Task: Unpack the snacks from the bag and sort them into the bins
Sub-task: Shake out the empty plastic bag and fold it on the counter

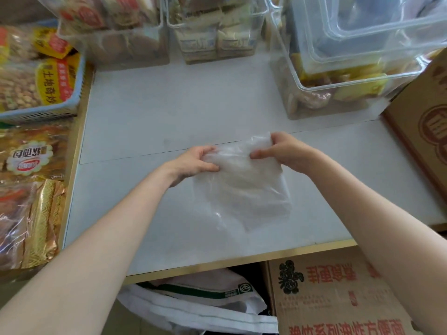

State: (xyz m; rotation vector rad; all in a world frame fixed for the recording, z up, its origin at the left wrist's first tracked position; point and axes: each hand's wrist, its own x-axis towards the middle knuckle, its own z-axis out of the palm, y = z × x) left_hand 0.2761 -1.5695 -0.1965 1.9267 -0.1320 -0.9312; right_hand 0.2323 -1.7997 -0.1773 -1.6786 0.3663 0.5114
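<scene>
Thin translucent plastic bag on a smooth matt white table, clear glossy bins

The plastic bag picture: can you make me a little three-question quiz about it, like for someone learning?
1. True or false: both hands grip the clear plastic bag.
2. Which side of the white table has the blue basket? A) left B) right
3. Fill in: the bins at the back of the table are made of clear ____.

Key:
1. True: the left hand and right hand pinch its top edge.
2. A
3. Plastic, as on the clear bin.
</scene>
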